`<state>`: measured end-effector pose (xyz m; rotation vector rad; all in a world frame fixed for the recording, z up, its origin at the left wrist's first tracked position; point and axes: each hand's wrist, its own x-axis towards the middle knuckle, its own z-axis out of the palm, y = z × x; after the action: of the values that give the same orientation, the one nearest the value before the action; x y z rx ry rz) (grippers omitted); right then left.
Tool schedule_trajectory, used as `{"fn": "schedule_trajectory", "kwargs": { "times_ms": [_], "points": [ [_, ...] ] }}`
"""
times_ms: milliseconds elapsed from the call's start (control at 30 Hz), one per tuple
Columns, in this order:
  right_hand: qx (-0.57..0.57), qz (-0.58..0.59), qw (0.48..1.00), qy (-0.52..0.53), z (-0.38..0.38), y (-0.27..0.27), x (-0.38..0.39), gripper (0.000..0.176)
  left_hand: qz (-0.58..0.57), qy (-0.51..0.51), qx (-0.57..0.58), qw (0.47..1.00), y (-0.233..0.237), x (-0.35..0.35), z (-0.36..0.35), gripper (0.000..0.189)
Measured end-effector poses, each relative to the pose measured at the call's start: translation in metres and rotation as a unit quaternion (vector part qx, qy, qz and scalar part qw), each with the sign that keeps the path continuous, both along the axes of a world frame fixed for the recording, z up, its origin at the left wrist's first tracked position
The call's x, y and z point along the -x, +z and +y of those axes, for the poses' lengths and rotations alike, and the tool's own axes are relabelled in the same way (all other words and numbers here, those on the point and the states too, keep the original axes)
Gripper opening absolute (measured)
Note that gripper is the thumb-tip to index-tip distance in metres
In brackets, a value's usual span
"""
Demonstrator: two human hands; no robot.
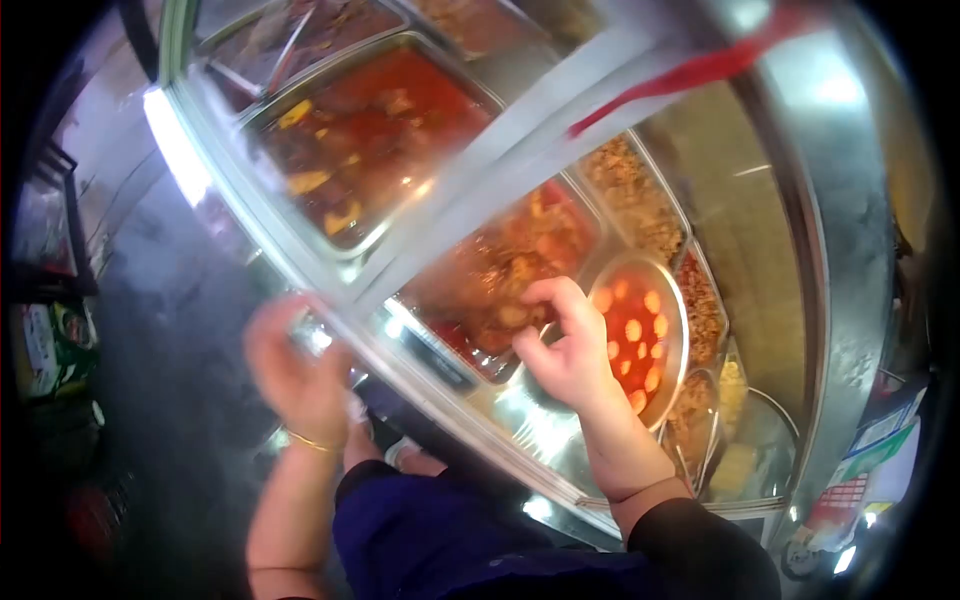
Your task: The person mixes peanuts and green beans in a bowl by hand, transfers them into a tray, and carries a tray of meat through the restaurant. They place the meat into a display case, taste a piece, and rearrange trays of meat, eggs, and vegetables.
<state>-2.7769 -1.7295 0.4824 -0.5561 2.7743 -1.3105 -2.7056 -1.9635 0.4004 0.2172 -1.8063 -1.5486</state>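
Note:
My right hand (570,345) reaches over a square metal tray (600,215) of oily reddish-brown stew. Its thumb and forefinger curve apart, and nothing shows between them. Close beside that hand is a round metal bowl (683,345) of red sauce with pale rounded pieces. Smeared by motion, my left hand (300,370) hovers at the outer side of the counter's metal edge (400,375), with a thin gold bracelet (315,441) at its wrist; its fingers are too blurred to read.
Farther back, a larger tray (400,40) holds red soup with yellow pieces. A pale bar with a red strip (680,85) crosses above the trays. Trays of minced food (635,195) line the right side. Packaging (860,480) stands lower right; a green box (60,345) sits at left.

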Motion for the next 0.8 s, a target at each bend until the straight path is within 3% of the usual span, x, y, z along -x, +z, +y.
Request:
{"fn": "schedule_trajectory", "kwargs": {
  "times_ms": [33, 67, 100, 233, 367, 467, 567, 667, 800],
  "points": [
    [-0.04, 0.03, 0.998, 0.046, -0.011, 0.004, -0.004, 0.027, -0.021, -0.069, 0.147, 0.987, 0.024, -0.012, 0.017, 0.038],
    [-0.079, 0.062, 0.991, 0.094, -0.02, 0.007, -0.007, 0.029, -0.059, -0.151, 0.142, 0.976, 0.058, -0.018, 0.03, 0.04],
    [-0.103, 0.044, 0.987, 0.114, -0.028, 0.012, -0.012, 0.032, -0.063, -0.163, 0.125, 0.977, 0.065, -0.018, 0.041, 0.04],
    [-0.098, 0.061, 0.982, 0.153, -0.053, 0.017, -0.029, 0.029, -0.07, -0.2, 0.084, 0.974, 0.056, -0.017, 0.034, 0.033],
    [-0.014, 0.027, 0.99, 0.136, -0.06, 0.016, -0.04, 0.032, -0.097, -0.193, 0.063, 0.974, 0.051, -0.027, 0.024, 0.019],
    [0.017, -0.002, 0.988, 0.152, -0.057, 0.007, -0.044, 0.033, -0.215, -0.273, -0.085, 0.934, 0.048, -0.042, 0.024, 0.014],
    [0.113, -0.132, 0.975, 0.14, -0.051, -0.01, -0.048, 0.029, -0.173, -0.312, -0.285, 0.89, 0.03, -0.053, 0.03, 0.011],
    [0.29, -0.365, 0.88, 0.094, -0.046, -0.016, -0.05, 0.023, -0.168, -0.32, -0.397, 0.844, 0.024, -0.059, 0.035, 0.012],
    [0.352, -0.412, 0.84, 0.025, -0.051, -0.027, -0.052, 0.02, -0.14, -0.284, -0.519, 0.794, 0.009, -0.059, 0.045, 0.012]
  ]
}}
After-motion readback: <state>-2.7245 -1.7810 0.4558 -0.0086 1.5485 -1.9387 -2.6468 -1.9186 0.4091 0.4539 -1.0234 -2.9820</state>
